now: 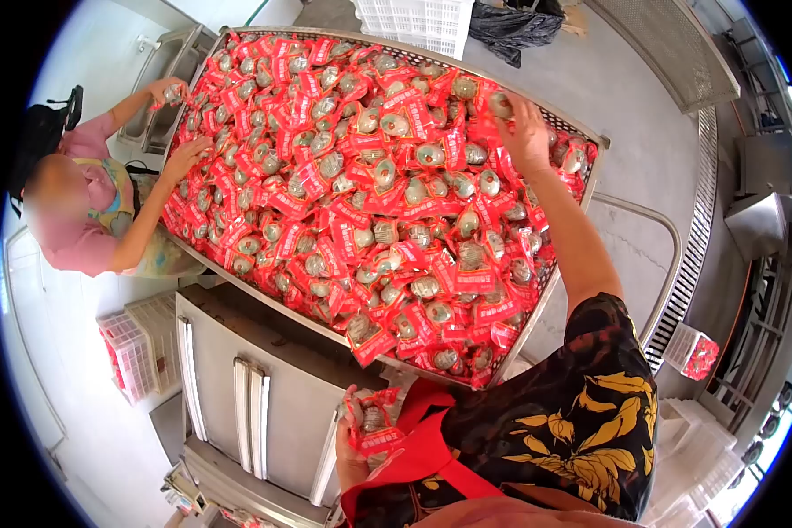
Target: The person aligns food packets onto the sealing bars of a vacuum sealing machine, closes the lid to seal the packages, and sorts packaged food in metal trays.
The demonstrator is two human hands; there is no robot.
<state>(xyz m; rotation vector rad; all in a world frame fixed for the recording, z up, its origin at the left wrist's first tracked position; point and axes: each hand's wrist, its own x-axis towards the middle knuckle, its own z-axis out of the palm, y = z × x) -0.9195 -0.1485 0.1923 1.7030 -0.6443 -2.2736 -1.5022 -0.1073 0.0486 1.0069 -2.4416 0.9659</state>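
"nearest?"
"the left hand (352, 451), closed around a red packet (377, 419), just outside the tray's (600, 143) near edge."
"and the right hand (527, 136)?"
"farther out, touching another packet (500, 106) in the heap (383, 176); i can't tell whether it's gripped."
"beyond?"
"a white crate (414, 25)."

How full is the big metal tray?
Full: red packets cover nearly all of the tray, leaving only strips along its edges bare.
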